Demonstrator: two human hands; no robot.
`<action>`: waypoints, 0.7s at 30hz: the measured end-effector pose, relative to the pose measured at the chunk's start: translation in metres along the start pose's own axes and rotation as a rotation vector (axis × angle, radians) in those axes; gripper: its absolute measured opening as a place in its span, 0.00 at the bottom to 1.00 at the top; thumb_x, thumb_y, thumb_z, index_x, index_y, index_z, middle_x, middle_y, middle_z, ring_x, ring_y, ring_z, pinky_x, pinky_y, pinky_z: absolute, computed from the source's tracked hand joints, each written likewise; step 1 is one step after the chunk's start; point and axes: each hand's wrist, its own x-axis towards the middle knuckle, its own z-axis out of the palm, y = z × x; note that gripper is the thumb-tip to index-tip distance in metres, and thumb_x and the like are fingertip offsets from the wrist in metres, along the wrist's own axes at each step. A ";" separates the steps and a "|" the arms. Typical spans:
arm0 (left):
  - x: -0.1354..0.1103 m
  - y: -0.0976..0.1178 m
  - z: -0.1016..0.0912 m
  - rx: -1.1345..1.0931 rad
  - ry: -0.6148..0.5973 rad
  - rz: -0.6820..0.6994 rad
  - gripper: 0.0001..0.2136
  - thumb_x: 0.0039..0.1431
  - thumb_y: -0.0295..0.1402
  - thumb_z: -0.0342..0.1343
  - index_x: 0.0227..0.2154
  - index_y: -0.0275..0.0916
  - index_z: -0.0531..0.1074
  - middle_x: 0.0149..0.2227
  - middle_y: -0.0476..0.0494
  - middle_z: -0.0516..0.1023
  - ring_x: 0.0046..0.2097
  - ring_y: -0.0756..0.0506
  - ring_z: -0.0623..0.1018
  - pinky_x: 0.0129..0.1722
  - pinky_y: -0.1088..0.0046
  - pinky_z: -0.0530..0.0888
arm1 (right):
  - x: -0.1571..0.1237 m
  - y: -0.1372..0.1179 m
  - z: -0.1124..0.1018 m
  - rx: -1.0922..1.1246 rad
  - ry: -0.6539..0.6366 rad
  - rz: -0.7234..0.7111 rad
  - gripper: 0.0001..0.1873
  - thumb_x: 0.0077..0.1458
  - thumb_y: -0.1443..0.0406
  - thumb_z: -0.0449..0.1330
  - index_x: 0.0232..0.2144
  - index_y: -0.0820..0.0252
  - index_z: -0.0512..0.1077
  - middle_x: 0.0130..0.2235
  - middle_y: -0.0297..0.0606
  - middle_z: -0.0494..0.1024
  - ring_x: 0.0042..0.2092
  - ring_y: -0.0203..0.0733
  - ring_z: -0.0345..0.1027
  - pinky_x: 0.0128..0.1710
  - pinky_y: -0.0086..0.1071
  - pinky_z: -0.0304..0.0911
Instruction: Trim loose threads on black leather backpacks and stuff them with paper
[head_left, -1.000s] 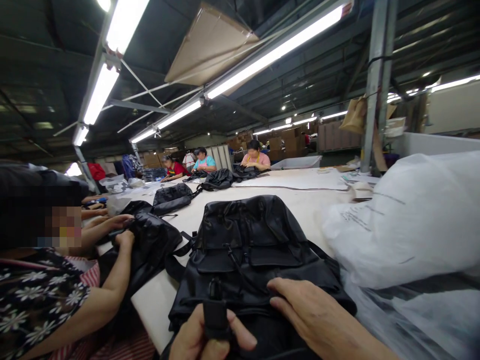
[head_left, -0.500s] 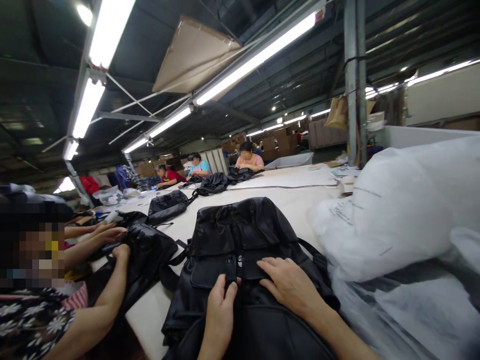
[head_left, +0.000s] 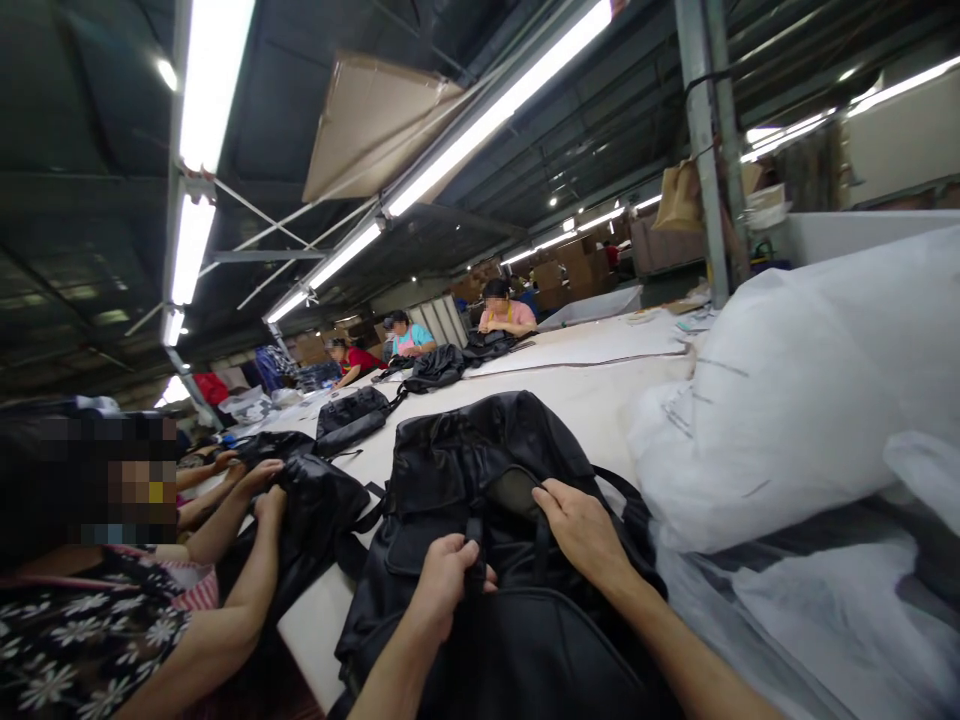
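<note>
A black backpack (head_left: pixel 431 460) with a glossy, leather-like surface lies in front of me on the pale table. My right hand (head_left: pixel 583 528) pinches the edge of a front pocket flap (head_left: pixel 513 492), which is lifted so that its dull brownish underside shows. My left hand (head_left: pixel 444 582) is closed around a narrow black strap (head_left: pixel 474 540) at the middle of the bag, thumb on top. The strap's lower end is hidden by my fingers. Below both hands, the bag's rounded lower panel (head_left: pixel 536 650) bulges toward me.
At my left a co-worker in a flowered top (head_left: pixel 90 630) handles another black bag (head_left: pixel 322 495). More black bags (head_left: pixel 352 415) lie farther along the table (head_left: pixel 577 385), where other people sit. A large white plastic-wrapped bundle (head_left: pixel 795 420) fills the right side.
My right hand has gone from lying on the flap to lifting its edge. My left hand has closed on the strap. The view has shifted slightly.
</note>
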 end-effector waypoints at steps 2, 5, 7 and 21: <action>-0.004 0.000 0.001 0.018 0.003 -0.009 0.15 0.46 0.44 0.59 0.25 0.39 0.64 0.20 0.44 0.77 0.21 0.48 0.74 0.23 0.75 0.68 | 0.000 -0.001 -0.001 0.034 -0.002 -0.007 0.17 0.68 0.62 0.49 0.26 0.58 0.66 0.30 0.34 0.77 0.34 0.39 0.70 0.31 0.30 0.48; -0.010 0.002 0.003 0.064 0.021 0.017 0.12 0.46 0.42 0.58 0.23 0.38 0.65 0.19 0.46 0.76 0.20 0.50 0.72 0.22 0.77 0.66 | -0.001 -0.001 -0.003 0.064 -0.008 -0.018 0.16 0.68 0.63 0.50 0.27 0.57 0.68 0.31 0.35 0.78 0.35 0.39 0.71 0.31 0.30 0.47; -0.014 0.005 0.003 0.095 0.035 0.038 0.10 0.48 0.39 0.57 0.23 0.37 0.67 0.18 0.46 0.75 0.20 0.50 0.72 0.22 0.76 0.66 | -0.001 -0.001 -0.004 0.071 -0.013 -0.022 0.15 0.67 0.62 0.50 0.28 0.57 0.69 0.31 0.35 0.78 0.36 0.40 0.71 0.30 0.31 0.46; -0.001 0.012 0.020 -0.083 0.257 -0.063 0.04 0.66 0.23 0.47 0.37 0.35 0.66 0.25 0.53 0.73 0.26 0.50 0.77 0.28 0.73 0.76 | -0.005 -0.005 -0.011 0.026 -0.061 -0.053 0.14 0.68 0.62 0.50 0.34 0.56 0.72 0.34 0.38 0.80 0.38 0.44 0.74 0.30 0.33 0.45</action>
